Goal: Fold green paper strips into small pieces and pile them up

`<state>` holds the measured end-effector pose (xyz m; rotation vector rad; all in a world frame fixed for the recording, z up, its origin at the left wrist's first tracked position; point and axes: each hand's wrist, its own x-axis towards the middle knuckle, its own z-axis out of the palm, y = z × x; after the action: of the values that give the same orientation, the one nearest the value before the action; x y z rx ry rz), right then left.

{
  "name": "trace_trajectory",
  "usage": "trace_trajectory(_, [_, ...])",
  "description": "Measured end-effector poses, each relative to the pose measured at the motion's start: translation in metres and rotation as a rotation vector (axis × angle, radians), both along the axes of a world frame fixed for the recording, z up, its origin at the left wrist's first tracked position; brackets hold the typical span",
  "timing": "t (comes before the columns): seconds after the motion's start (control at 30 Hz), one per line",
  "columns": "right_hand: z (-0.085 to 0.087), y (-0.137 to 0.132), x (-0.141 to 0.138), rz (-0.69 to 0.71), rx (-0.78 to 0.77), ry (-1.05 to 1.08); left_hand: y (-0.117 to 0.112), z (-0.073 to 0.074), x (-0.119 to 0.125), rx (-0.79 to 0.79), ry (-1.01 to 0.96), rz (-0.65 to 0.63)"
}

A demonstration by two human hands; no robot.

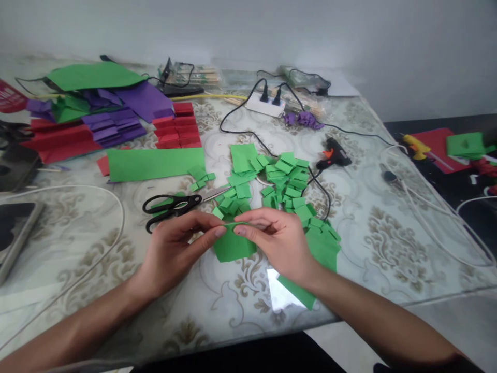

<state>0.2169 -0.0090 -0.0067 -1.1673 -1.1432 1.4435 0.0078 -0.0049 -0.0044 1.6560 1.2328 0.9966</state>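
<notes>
My left hand point(176, 248) and my right hand point(277, 241) meet over the table's near middle. Both pinch the top edge of a small green paper piece point(232, 246), fingers pressed together on its fold. Just behind my hands lies a heap of several small green paper squares point(279, 178). Black-handled scissors point(174, 205) rest on the table to the left of the heap, close to my left hand. A larger green sheet point(322, 254) lies partly under my right wrist.
A long green strip point(155, 163) and stacks of red, purple and green folded paper point(112, 122) lie at back left. A black glue gun point(334, 155), a white power strip point(266, 105) and cables sit at back right. A dark tablet point(15, 228) is at far left.
</notes>
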Motion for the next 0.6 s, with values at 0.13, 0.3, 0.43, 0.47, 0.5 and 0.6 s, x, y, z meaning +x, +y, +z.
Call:
trace_trajectory(0.13, [-0.007, 0.006, 0.001, 0.036, -0.033, -0.016, 0.001, -0.011, 0.003, -0.043, -0.026, 0.017])
trace_trajectory(0.3, [-0.017, 0.012, 0.003, 0.134, -0.089, -0.052, 0.003, -0.025, 0.005, -0.106, -0.05, -0.031])
trace_trajectory(0.43, [-0.02, 0.013, 0.003, 0.127, -0.13, -0.055, 0.011, -0.024, 0.002, -0.109, -0.017, -0.13])
trace_trajectory(0.47, [-0.02, 0.012, 0.002, 0.113, -0.13, -0.049, 0.014, -0.022, 0.001, -0.103, 0.0, -0.166])
trace_trajectory(0.5, [-0.02, 0.012, 0.002, 0.095, -0.126, -0.046, 0.017, -0.021, 0.001, -0.092, 0.02, -0.202])
trace_trajectory(0.6, [-0.021, 0.011, 0.0, 0.044, -0.094, -0.046, 0.022, -0.02, 0.001, -0.063, 0.059, -0.257])
